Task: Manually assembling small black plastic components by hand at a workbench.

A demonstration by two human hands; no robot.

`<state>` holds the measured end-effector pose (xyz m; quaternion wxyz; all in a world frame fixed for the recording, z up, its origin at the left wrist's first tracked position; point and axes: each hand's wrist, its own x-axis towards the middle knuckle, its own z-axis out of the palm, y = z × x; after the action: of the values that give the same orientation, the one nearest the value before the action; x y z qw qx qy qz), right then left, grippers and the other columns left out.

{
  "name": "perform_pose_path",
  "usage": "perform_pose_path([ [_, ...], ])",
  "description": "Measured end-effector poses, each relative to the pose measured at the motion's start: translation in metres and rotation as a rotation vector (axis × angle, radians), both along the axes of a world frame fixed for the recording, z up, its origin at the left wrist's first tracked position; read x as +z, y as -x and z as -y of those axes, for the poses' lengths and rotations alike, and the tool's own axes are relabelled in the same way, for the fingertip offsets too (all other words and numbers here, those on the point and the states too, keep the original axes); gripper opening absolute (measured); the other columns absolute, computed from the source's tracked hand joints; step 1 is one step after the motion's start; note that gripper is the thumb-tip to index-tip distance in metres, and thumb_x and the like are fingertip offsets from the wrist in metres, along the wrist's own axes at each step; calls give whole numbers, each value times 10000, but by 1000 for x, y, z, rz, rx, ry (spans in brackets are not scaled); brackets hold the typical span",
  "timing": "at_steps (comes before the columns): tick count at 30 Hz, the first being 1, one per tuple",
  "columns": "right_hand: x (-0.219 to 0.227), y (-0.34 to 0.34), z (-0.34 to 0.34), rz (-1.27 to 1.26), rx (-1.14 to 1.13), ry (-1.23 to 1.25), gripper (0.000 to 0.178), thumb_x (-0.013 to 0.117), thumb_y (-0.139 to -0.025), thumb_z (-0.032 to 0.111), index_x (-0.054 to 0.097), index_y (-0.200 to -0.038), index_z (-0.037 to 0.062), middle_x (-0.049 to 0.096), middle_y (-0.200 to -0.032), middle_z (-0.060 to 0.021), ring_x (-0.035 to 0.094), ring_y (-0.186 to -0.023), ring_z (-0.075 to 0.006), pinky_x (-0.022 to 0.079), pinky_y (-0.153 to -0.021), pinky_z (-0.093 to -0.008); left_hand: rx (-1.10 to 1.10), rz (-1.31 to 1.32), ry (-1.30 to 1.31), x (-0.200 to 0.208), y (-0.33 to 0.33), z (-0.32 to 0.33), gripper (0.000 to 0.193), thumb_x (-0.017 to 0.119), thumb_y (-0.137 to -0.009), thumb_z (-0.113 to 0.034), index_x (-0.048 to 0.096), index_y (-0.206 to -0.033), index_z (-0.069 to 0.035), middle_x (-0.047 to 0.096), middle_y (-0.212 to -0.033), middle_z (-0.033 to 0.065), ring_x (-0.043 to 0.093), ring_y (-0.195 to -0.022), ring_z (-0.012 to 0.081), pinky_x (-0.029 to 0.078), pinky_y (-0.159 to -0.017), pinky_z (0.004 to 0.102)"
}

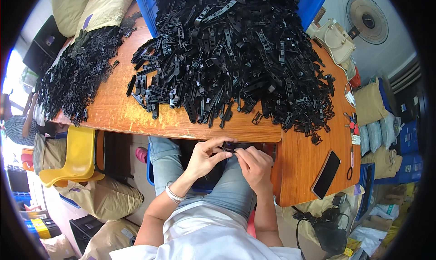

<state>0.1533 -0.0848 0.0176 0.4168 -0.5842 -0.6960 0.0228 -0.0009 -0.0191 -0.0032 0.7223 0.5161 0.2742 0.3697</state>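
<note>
Over my lap, just off the table's near edge, both hands meet at a small black plastic part (229,147). My left hand (206,158) pinches its left end between thumb and fingers. From the other side, the fingers of my right hand (255,164) close on its right end, covering much of it. Its exact kind cannot be made out. Beyond the hands, a large heap of black plastic parts (227,55) spills from a blue bin (146,10) across the wooden table (181,126). Some pieces in it are long and slotted, others are small frames.
A second heap of smaller black parts (81,69) lies at the left. On the right tabletop are a phone (326,174), scissors (349,169) and keys (351,123). A yellow chair (77,160), sacks (106,196) and a fan (367,19) surround the table. Someone (22,123) is at far left.
</note>
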Motion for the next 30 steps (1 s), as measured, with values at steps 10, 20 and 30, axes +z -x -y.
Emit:
perform_pose_path([
  [10,-4,-1,11,-322,33,-65,194,671,-725,34,646,-914,-3,571,-991,-108,538,-835,-199,416,-634,-262,-115,160,203,5,-3,-2,297,603,-812,-16,538,-1081,91,626,-953,123,619,-848,174,513,-733,278],
  [20,-26,-1,25,-881,-202,3,120,593,-813,20,594,-865,-88,579,-899,-102,561,-754,-141,443,-653,-220,543,-452,-904,30,-35,-76,94,612,-768,13,588,-859,18,557,-796,115,542,-597,203,424,-522,266],
  [30,-33,2,28,-1082,-220,92,75,561,-817,-7,593,-852,-65,577,-850,-76,538,-670,-111,382,-567,-203,448,-872,-1204,78,-68,-163,183,662,-740,-185,661,-704,-6,578,-707,119,594,-648,279,469,-576,345],
])
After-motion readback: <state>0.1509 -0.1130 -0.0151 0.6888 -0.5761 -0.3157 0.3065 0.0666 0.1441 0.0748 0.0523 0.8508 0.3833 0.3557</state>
